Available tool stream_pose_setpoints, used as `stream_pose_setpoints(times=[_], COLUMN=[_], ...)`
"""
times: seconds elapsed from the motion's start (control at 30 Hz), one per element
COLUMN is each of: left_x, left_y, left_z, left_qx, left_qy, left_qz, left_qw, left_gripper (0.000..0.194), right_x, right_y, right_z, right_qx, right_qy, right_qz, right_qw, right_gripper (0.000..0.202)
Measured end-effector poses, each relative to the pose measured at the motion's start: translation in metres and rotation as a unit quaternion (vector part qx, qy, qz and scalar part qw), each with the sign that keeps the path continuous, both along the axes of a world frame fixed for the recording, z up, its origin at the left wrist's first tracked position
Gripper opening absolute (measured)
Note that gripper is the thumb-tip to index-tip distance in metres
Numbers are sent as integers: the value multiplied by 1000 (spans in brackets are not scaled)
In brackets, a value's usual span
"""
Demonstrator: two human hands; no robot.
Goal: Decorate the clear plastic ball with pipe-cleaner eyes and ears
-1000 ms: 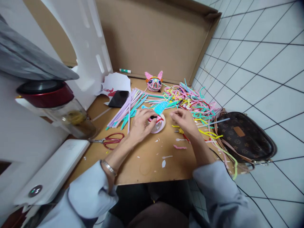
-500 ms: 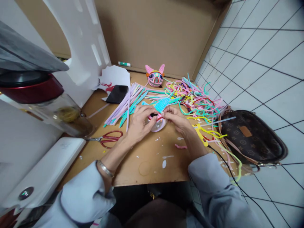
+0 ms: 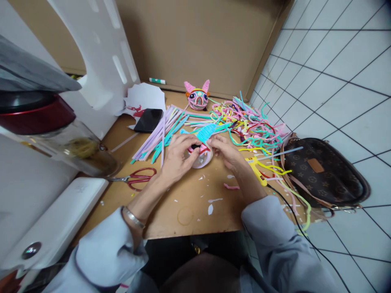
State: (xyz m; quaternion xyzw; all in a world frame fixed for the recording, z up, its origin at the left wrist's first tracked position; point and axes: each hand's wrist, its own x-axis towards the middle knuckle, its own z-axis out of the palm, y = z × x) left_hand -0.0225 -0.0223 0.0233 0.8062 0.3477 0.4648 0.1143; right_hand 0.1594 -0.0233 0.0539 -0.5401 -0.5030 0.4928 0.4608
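Observation:
Between my hands is a small clear round ball (image 3: 201, 160) trimmed with red and pink pipe cleaner, with a blue ear (image 3: 206, 132) of coiled pipe cleaner standing on top. My left hand (image 3: 179, 156) grips the ball from the left, thumb in front and fingers over the top; a black spot shows beside the thumb. At the ball's upper right, close to the ear's base, my right hand (image 3: 224, 150) is closed in a pinch. Whatever its fingertips hold is hidden. A finished-looking pink-eared ball figure (image 3: 198, 99) stands at the back.
Loose pipe cleaners (image 3: 250, 126) are heaped at the back right, with straight ones (image 3: 155, 134) at the left. Red-handled scissors (image 3: 140, 178), a phone (image 3: 148, 120), a yellow corded tool (image 3: 256, 171), a brown bag (image 3: 326, 171), a glass bottle (image 3: 82, 150) and paper scraps (image 3: 210, 209) surround my hands.
My right hand's fingers have drawn slightly away from the ball's front, curling more. My left hand keeps its grip. The whole view has shifted a little.

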Motion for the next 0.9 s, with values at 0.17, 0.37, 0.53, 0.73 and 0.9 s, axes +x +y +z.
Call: stream_pose_setpoints(times=[0.17,0.37,0.53,0.73,0.9], left_x=[0,0,1,1,1], left_y=[0,0,-1,0,0], left_z=[0,0,0,-1,-1], left_qx=[17,3,-1,3,8], left_qy=[-10,1,0,-4,-4], left_qz=[-8,3,2,2,-3], left_qw=[1000,1000,1000,1000,1000], left_gripper=[19,21,20,19,18], right_x=[-3,-4,-4,-4,-4], right_y=[-2,-2,1,3,4], right_z=[0,-1,-5,-7,-6], right_qx=[12,15,27,33,43], right_qy=[8,-14,-31,-40,-42], right_qz=[-10,-17,-27,-33,-42], right_qw=[1000,1000,999,998,997], right_gripper=[29,31,31,33,36])
